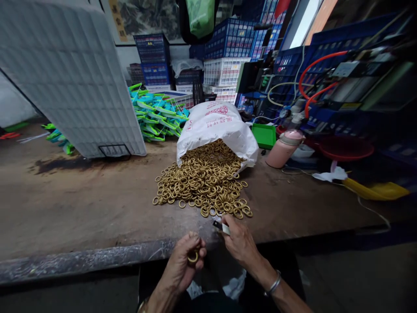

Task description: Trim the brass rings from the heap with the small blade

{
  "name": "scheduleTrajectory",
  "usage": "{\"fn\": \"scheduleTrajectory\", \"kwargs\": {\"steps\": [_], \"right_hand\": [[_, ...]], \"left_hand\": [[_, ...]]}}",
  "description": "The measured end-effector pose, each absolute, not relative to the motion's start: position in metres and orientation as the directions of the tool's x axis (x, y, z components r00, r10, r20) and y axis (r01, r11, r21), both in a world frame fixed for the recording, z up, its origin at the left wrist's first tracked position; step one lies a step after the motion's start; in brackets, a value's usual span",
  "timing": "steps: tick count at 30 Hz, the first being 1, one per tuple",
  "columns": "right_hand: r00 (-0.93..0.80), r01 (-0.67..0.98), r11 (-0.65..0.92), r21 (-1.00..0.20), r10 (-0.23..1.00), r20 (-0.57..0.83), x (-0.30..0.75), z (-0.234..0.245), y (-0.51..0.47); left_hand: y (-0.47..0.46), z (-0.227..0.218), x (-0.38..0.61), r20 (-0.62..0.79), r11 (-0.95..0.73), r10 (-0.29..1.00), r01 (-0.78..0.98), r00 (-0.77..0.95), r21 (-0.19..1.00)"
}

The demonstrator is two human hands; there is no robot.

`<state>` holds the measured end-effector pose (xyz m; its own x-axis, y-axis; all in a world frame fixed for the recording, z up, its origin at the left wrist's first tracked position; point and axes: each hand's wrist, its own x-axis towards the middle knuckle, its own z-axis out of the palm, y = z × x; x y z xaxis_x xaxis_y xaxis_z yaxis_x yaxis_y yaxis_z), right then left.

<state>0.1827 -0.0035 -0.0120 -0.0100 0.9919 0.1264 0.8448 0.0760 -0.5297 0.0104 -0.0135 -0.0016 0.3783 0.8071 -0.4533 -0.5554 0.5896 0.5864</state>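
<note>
My left hand [185, 261] is curled round a brass ring [193, 257] just below the near edge of the workbench. My right hand [239, 243] is closed on a small knife [220, 226] with a pale handle and a dark blade that points left toward the ring. Right in front of both hands lies a heap of several brass rings [202, 180]. The rings spill out of a white sack [216, 126] that lies on its side on the bench [81, 208]. A metal bangle sits on my right wrist.
A big grey panel [71, 74] leans at the back left. Green-and-blue plastic parts [156, 115] are piled behind it. A pink bottle [283, 150], a green tray [264, 135], a red basin [345, 148], a yellow scoop [378, 189] and stacked blue and white crates [228, 52] stand at the right and rear.
</note>
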Motion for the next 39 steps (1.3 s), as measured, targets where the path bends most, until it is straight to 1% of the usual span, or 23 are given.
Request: {"fn": "scheduleTrajectory", "kwargs": {"steps": [2, 5, 8, 10, 12, 14, 16, 18, 19, 21, 23, 24, 27, 30, 32, 34, 36, 39], "right_hand": [[-0.091, 0.791, 0.166, -0.589, 0.984, 0.155, 0.174, -0.006, -0.006], [-0.185, 0.729, 0.270, -0.629, 0.962, 0.199, 0.160, 0.003, -0.008], [-0.238, 0.663, 0.305, -0.684, 0.952, 0.194, 0.150, 0.006, -0.008], [-0.207, 0.622, 0.255, -0.741, 0.965, 0.159, 0.146, 0.006, -0.007], [-0.145, 0.583, 0.159, -0.796, 0.985, 0.090, 0.143, 0.006, -0.006], [-0.120, 0.535, 0.059, -0.843, 0.993, -0.007, 0.141, 0.007, -0.005], [-0.142, 0.463, -0.023, -0.886, 0.985, -0.099, 0.139, 0.009, -0.004], [-0.166, 0.378, -0.097, -0.921, 0.971, -0.170, 0.138, 0.009, -0.004], [-0.168, 0.341, -0.128, -0.931, 0.967, -0.194, 0.137, 0.008, -0.004], [-0.143, 0.306, -0.160, -0.939, 0.967, -0.211, 0.136, 0.005, -0.003], [-0.111, 0.319, -0.152, -0.935, 0.974, -0.197, 0.135, 0.001, -0.003], [-0.102, 0.333, -0.139, -0.933, 0.978, -0.182, 0.134, -0.001, -0.003], [-0.104, 0.345, -0.117, -0.931, 0.981, -0.162, 0.133, -0.003, -0.002], [-0.138, 0.278, -0.138, -0.950, 0.973, -0.182, 0.133, 0.000, -0.001], [-0.126, 0.260, -0.146, -0.954, 0.975, -0.184, 0.135, 0.002, -0.001], [-0.077, 0.341, -0.113, -0.933, 0.986, -0.148, 0.137, 0.003, -0.001], [-0.064, 0.490, -0.051, -0.870, 0.993, -0.095, 0.140, 0.001, -0.004], [-0.155, 0.652, 0.047, -0.757, 0.985, -0.073, 0.142, -0.005, -0.008]], "left_hand": [[-0.013, -0.002, 0.013, -0.434, 0.538, 0.843, -0.503, 0.318, 0.676], [-0.012, -0.002, 0.014, -0.399, 0.464, 0.884, -0.374, 0.242, 0.803], [-0.013, -0.003, 0.013, -0.362, 0.407, 0.908, -0.242, 0.211, 0.881], [-0.013, -0.002, 0.011, -0.353, 0.382, 0.918, -0.161, 0.180, 0.910], [-0.013, -0.002, 0.010, -0.332, 0.344, 0.934, -0.089, 0.133, 0.935], [-0.013, -0.002, 0.009, -0.249, 0.253, 0.963, -0.032, 0.100, 0.967], [-0.013, -0.003, 0.009, -0.131, 0.132, 0.986, 0.005, 0.100, 0.991], [-0.014, -0.004, 0.008, -0.081, 0.080, 0.989, 0.013, 0.127, 0.997], [-0.015, -0.004, 0.008, -0.101, 0.101, 0.984, 0.005, 0.146, 0.995], [-0.016, -0.005, 0.008, -0.214, 0.224, 0.959, -0.034, 0.184, 0.974], [-0.017, -0.006, 0.008, -0.330, 0.357, 0.916, -0.086, 0.227, 0.930], [-0.017, -0.006, 0.007, -0.361, 0.397, 0.899, -0.112, 0.249, 0.911], [-0.018, -0.006, 0.006, -0.365, 0.430, 0.881, -0.183, 0.301, 0.884], [-0.019, -0.002, 0.006, -0.355, 0.433, 0.880, -0.227, 0.314, 0.872], [-0.020, 0.000, 0.006, -0.362, 0.441, 0.880, -0.244, 0.307, 0.864], [-0.020, 0.002, 0.007, -0.372, 0.446, 0.881, -0.253, 0.294, 0.858], [-0.019, 0.002, 0.009, -0.381, 0.451, 0.882, -0.258, 0.277, 0.855], [-0.017, 0.001, 0.009, -0.406, 0.464, 0.878, -0.238, 0.255, 0.853]]}}
